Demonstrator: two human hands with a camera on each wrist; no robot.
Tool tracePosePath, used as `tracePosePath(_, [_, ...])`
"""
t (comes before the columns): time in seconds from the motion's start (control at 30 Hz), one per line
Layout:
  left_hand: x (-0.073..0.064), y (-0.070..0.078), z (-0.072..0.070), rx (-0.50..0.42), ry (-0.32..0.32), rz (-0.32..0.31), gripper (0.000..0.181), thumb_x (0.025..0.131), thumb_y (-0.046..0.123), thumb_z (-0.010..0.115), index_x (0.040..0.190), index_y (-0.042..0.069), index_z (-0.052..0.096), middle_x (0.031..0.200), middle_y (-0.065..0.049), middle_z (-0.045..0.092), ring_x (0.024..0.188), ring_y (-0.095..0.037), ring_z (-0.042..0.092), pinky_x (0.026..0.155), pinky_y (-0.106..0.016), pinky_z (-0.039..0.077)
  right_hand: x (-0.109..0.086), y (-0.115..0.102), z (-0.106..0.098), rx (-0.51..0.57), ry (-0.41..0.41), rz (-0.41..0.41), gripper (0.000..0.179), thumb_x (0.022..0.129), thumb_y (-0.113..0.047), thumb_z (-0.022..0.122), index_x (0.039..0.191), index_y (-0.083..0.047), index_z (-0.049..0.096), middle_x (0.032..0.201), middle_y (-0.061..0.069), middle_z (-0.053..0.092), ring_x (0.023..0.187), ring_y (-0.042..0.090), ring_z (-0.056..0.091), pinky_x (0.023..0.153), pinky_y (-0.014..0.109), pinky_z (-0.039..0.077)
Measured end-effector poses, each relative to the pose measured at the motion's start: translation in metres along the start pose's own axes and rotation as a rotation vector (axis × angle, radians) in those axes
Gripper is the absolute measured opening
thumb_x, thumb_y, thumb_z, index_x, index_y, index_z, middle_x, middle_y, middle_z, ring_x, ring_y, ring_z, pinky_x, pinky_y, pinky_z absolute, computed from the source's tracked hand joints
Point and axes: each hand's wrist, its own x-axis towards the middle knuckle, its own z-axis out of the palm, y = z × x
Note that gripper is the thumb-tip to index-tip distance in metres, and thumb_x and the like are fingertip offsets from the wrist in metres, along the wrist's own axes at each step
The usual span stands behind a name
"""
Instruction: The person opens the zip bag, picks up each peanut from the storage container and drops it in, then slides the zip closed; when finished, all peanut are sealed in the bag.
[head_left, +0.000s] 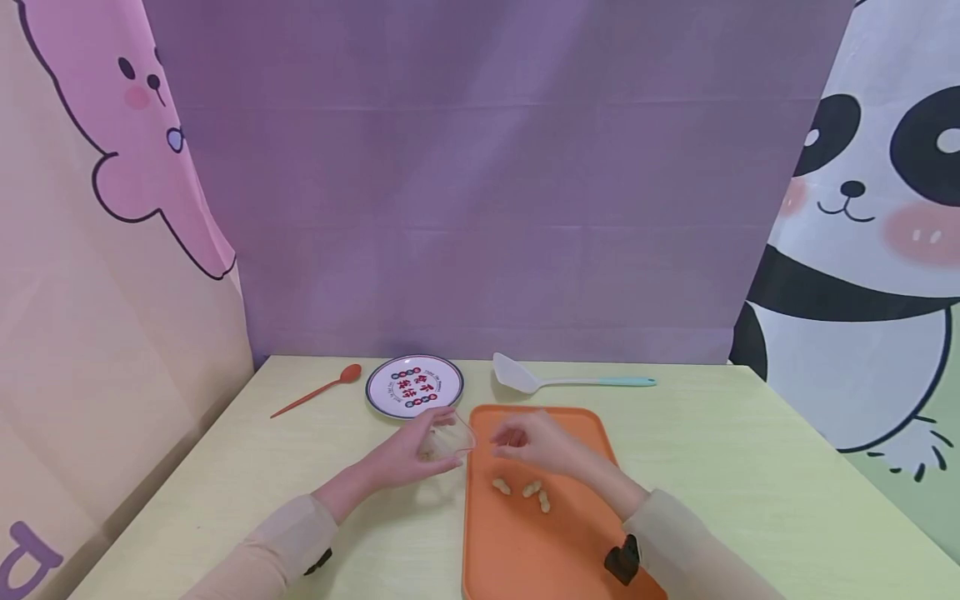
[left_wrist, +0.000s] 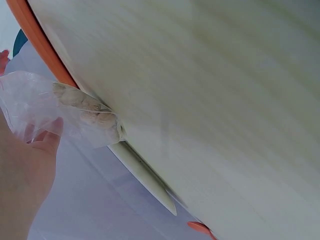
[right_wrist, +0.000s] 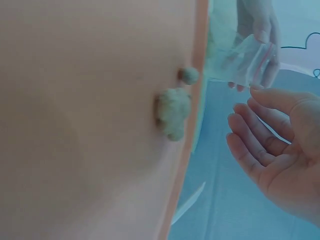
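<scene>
My left hand (head_left: 399, 457) holds a clear zip bag (head_left: 448, 440) between thumb and fingers, just left of the orange tray (head_left: 517, 554). Inside the bag, several peanuts (left_wrist: 82, 100) show at its lower end in the left wrist view. Over the upper part of the tray hovers my right hand (head_left: 542, 442), its fingers loosely bent. The right wrist view shows nothing in that hand. Below it, a few unshelled peanuts (head_left: 532, 488) lie on the tray; one peanut (head_left: 501, 486) sits apart, nearer the left rim.
A white plate (head_left: 382, 392) with red and blue print lies behind my left hand. To its left is a red spoon (head_left: 349, 374). Beyond the tray rests a white spatula (head_left: 517, 375) with a mint handle. A purple curtain (head_left: 487, 208) hangs behind the table.
</scene>
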Motion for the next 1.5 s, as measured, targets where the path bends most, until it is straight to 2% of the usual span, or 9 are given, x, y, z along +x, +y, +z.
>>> tracePosePath(0.17, [0.0, 0.0, 0.0, 0.004, 0.001, -0.002, 0.079, 0.081, 0.047, 0.069, 0.142, 0.011, 0.032, 0.139, -0.001, 0.047, 0.132, -0.018, 0.041, 0.111, -0.044, 0.033, -0.003, 0.008, 0.008, -0.021, -0.019, 0.009, 0.021, 0.085, -0.022, 0.069, 0.099, -0.007, 0.07, 0.088, -0.004, 0.07, 0.079, 0.008, 0.063, 0.072, 0.023, 0.053])
tracePosePath(0.3, [-0.001, 0.0, 0.0, 0.013, 0.004, 0.0, 0.077, 0.082, 0.046, 0.069, 0.142, 0.014, 0.033, 0.139, 0.0, 0.047, 0.132, -0.018, 0.041, 0.111, -0.043, 0.032, -0.005, 0.011, 0.011, 0.017, -0.038, 0.015, 0.023, 0.084, -0.022, 0.071, 0.099, -0.005, 0.069, 0.086, -0.003, 0.07, 0.078, 0.008, 0.064, 0.072, 0.022, 0.053])
tracePosePath(0.4, [-0.001, 0.0, 0.0, 0.015, 0.003, 0.003, 0.077, 0.082, 0.046, 0.069, 0.142, 0.012, 0.033, 0.139, -0.001, 0.047, 0.132, -0.018, 0.041, 0.111, -0.043, 0.032, -0.005, 0.011, 0.013, 0.025, -0.065, 0.022, 0.024, 0.084, -0.023, 0.071, 0.099, -0.004, 0.069, 0.084, -0.002, 0.07, 0.076, 0.008, 0.064, 0.071, 0.021, 0.053])
tracePosePath(0.7, [-0.001, 0.0, 0.0, 0.009, -0.005, -0.006, 0.079, 0.082, 0.047, 0.068, 0.143, 0.011, 0.032, 0.139, 0.0, 0.047, 0.132, -0.019, 0.04, 0.111, -0.044, 0.032, -0.007, 0.008, 0.013, 0.054, -0.179, 0.05, 0.013, 0.08, -0.018, 0.075, 0.084, -0.008, 0.069, 0.071, -0.001, 0.066, 0.059, 0.007, 0.059, 0.058, 0.019, 0.049])
tracePosePath(0.87, [0.0, -0.001, 0.001, 0.009, -0.002, 0.006, 0.078, 0.082, 0.046, 0.068, 0.142, 0.011, 0.032, 0.139, -0.001, 0.048, 0.133, -0.019, 0.04, 0.111, -0.044, 0.032, -0.008, 0.007, 0.015, 0.044, -0.208, 0.061, 0.01, 0.08, -0.014, 0.074, 0.084, -0.008, 0.068, 0.071, 0.0, 0.066, 0.053, 0.005, 0.056, 0.056, 0.018, 0.049])
tracePosePath(1.0, [0.0, -0.002, 0.001, 0.007, 0.003, 0.01, 0.077, 0.082, 0.046, 0.068, 0.142, 0.012, 0.032, 0.139, 0.0, 0.048, 0.132, -0.019, 0.041, 0.111, -0.043, 0.032, -0.008, 0.008, 0.016, 0.028, -0.207, 0.048, 0.004, 0.082, -0.009, 0.071, 0.084, -0.006, 0.068, 0.073, 0.0, 0.067, 0.054, 0.005, 0.057, 0.058, 0.018, 0.049])
tracePosePath(1.17, [0.001, -0.004, 0.003, 0.006, 0.011, 0.014, 0.077, 0.082, 0.048, 0.068, 0.142, 0.015, 0.032, 0.139, 0.0, 0.048, 0.132, -0.018, 0.041, 0.111, -0.043, 0.032, -0.007, 0.011, 0.016, -0.008, -0.162, 0.06, 0.007, 0.083, -0.01, 0.07, 0.084, -0.004, 0.069, 0.074, -0.001, 0.066, 0.063, 0.006, 0.057, 0.064, 0.019, 0.049])
tracePosePath(1.33, [0.0, -0.002, 0.003, 0.006, 0.009, 0.011, 0.077, 0.082, 0.048, 0.068, 0.142, 0.016, 0.032, 0.139, 0.0, 0.048, 0.132, -0.018, 0.041, 0.111, -0.043, 0.032, -0.008, 0.014, 0.015, -0.042, -0.111, 0.061, 0.005, 0.082, -0.011, 0.071, 0.082, -0.006, 0.07, 0.074, -0.003, 0.066, 0.067, 0.006, 0.058, 0.065, 0.021, 0.049])
tracePosePath(1.5, [0.0, 0.0, 0.002, 0.008, 0.001, 0.006, 0.077, 0.082, 0.048, 0.068, 0.143, 0.016, 0.032, 0.139, 0.0, 0.047, 0.132, -0.018, 0.04, 0.111, -0.043, 0.032, -0.01, 0.015, 0.014, -0.051, -0.1, 0.058, 0.005, 0.085, -0.012, 0.068, 0.083, -0.008, 0.071, 0.075, -0.003, 0.068, 0.067, 0.006, 0.058, 0.067, 0.022, 0.05])
